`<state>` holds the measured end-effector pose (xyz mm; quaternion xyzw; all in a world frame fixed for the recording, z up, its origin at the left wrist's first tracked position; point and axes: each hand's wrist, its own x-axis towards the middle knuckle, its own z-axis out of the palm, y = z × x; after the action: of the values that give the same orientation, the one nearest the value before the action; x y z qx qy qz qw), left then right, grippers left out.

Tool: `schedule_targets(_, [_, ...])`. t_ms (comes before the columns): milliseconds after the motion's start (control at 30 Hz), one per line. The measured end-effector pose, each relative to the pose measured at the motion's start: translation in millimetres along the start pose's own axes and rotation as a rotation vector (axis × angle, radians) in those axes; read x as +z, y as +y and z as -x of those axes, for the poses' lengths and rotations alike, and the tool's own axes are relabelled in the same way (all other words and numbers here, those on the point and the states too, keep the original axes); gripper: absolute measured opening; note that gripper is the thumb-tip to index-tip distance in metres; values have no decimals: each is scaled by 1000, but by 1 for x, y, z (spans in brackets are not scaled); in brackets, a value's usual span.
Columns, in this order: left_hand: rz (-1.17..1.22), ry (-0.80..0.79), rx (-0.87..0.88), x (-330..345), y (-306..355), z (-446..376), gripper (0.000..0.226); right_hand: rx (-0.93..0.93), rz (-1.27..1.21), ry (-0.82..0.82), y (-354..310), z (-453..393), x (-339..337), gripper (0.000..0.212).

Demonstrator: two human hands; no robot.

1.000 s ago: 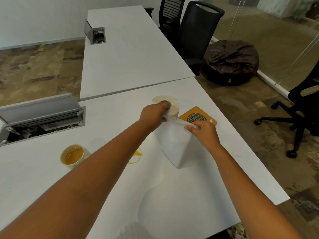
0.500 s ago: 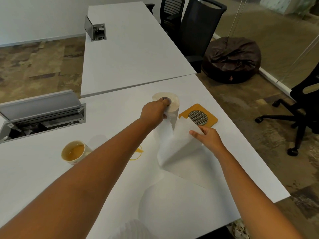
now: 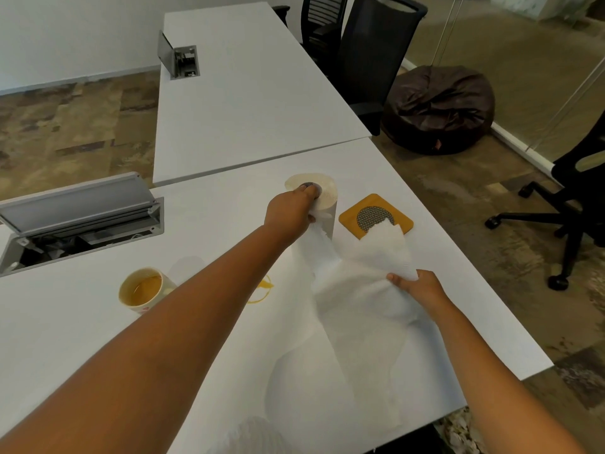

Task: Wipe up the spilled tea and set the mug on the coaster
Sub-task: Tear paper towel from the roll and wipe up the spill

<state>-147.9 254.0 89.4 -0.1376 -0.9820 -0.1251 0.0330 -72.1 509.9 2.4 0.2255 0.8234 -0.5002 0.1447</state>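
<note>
While left hand is gripping the paper-towel roll, right hand is pinching a sheet; tea spill is lying unwiped; mug is sitting well apart from coaster.

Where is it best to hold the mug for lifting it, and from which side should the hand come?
Probably by the upper wall of the mug, coming from above with fingers around the rim: it stands upright, holds tea, and no handle is visible in this view.
</note>
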Motion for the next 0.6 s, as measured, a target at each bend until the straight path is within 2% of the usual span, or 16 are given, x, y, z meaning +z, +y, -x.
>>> schedule_targets(200, [7,3,-2,3,-1,-2,47,161,-68,78,21,-4,-18,59])
schedule_targets(400, [-7,5,2,3,-2,-2,47,304,-54,228,33,-2,-36,62])
schedule_targets(467, [-5,5,1,3,-2,-2,47,320,-53,319,37,0,-43,59])
schedule_targets(600, [-3,-1,7,3,-2,-1,48,299,-111,611,46,4,-53,49])
